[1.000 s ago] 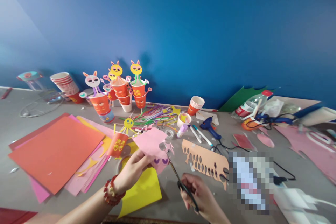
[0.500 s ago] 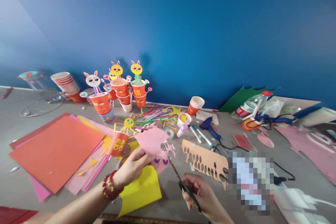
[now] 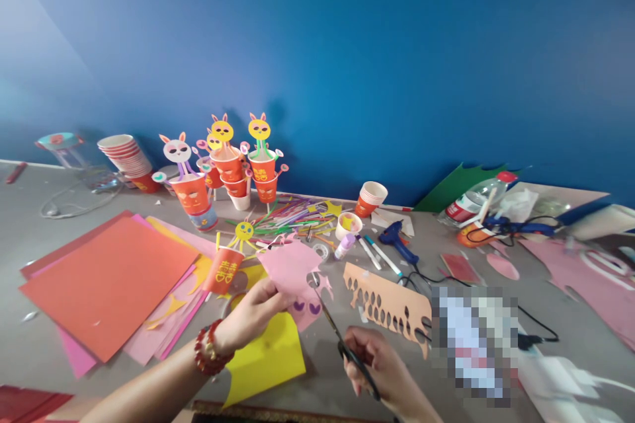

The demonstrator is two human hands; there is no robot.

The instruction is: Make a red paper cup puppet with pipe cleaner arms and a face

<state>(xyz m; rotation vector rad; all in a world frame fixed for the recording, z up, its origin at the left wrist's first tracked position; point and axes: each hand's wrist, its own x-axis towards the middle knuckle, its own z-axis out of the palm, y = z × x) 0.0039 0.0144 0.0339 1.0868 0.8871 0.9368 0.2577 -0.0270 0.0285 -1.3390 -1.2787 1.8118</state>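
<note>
Between the fingers of my left hand point(image 3: 255, 310) is a piece of pink paper point(image 3: 292, 264) with ragged cut edges and two purple heart shapes point(image 3: 307, 307) near its lower part. My right hand point(image 3: 374, 360) grips a pair of scissors point(image 3: 331, 320) by the black handles. Their blades point up and left, the tips at the paper's right edge beside a small cut-out gap. Under my left hand lies a yellow sheet point(image 3: 272, 363). An orange paper cup point(image 3: 224, 271) with a yellow paper figure point(image 3: 245, 231) leans just beyond that hand.
Coloured sheets point(image 3: 112, 284) are stacked at left. Cups with rabbit-faced figures point(image 3: 188, 192) stand near the wall, beside scattered coloured sticks point(image 3: 297, 215). A blue glue gun point(image 3: 397, 238), markers point(image 3: 380, 254), a cut peach sheet point(image 3: 387, 304) and a plastic bottle point(image 3: 476, 198) lie to the right.
The pink paper and my left hand have shifted very slightly right. The scissors stay at the paper's right edge, and my right hand is almost unmoved.
</note>
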